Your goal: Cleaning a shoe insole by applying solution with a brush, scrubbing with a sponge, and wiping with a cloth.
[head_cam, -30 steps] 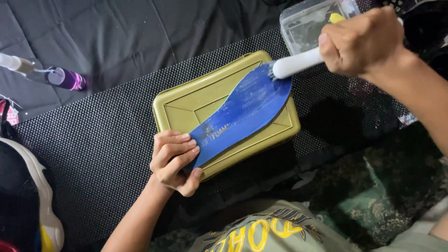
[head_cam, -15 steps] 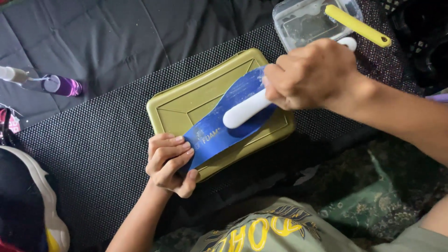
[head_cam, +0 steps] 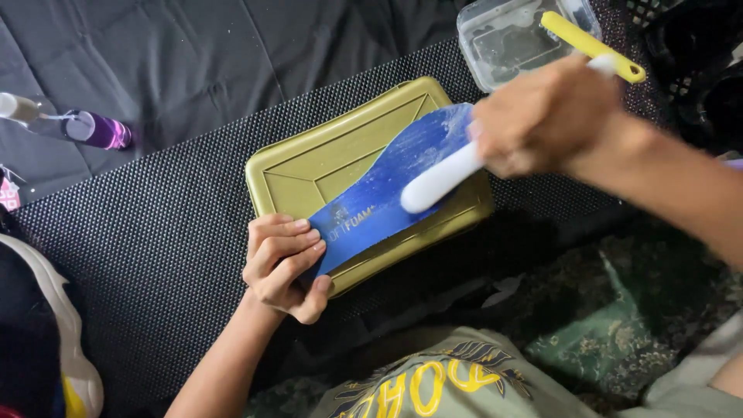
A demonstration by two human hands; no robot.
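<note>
A blue shoe insole (head_cam: pixel 387 190) lies slantwise on an olive-green plastic lid (head_cam: pixel 309 166). My left hand (head_cam: pixel 280 263) presses the insole's near end against the lid's front edge, fingers curled over it. My right hand (head_cam: pixel 542 116) grips a white-handled brush (head_cam: pixel 441 179), whose handle end sticks out over the middle of the insole. The brush head is hidden under the hand, over the insole's far end, which shows pale foam streaks.
A clear plastic tub (head_cam: pixel 511 39) with a yellow-handled brush (head_cam: pixel 590 45) across it stands at the back right. A purple spray bottle (head_cam: pixel 85 128) lies at the left. A white shoe (head_cam: pixel 54 333) sits at the left edge. Black mesh matting (head_cam: pixel 139 255) covers the surface.
My right hand moved the brush from the insole's far tip down to its middle, then back toward the far end. The left hand has kept its hold on the near end.
</note>
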